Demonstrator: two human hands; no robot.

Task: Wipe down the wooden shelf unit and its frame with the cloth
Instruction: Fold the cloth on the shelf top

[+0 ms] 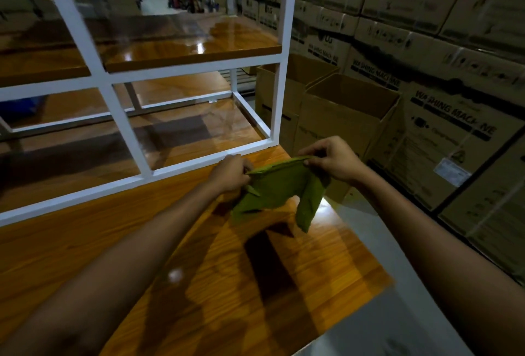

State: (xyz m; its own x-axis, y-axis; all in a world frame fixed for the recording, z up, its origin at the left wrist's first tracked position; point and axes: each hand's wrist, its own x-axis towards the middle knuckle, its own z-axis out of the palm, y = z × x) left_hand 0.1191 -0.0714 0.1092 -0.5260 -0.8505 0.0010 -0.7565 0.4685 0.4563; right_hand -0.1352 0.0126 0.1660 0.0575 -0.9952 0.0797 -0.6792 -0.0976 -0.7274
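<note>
Both hands, left (230,169) & right (331,161), pinch green cloth (277,191) above wooden shelf (199,256) right edge; white frame (281,52) wiping apparently not begun.

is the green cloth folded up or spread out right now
Partly spread: left hand and right hand pinch the green cloth by its top edge, stretched between them; the rest hangs creased over the wooden top.
</note>
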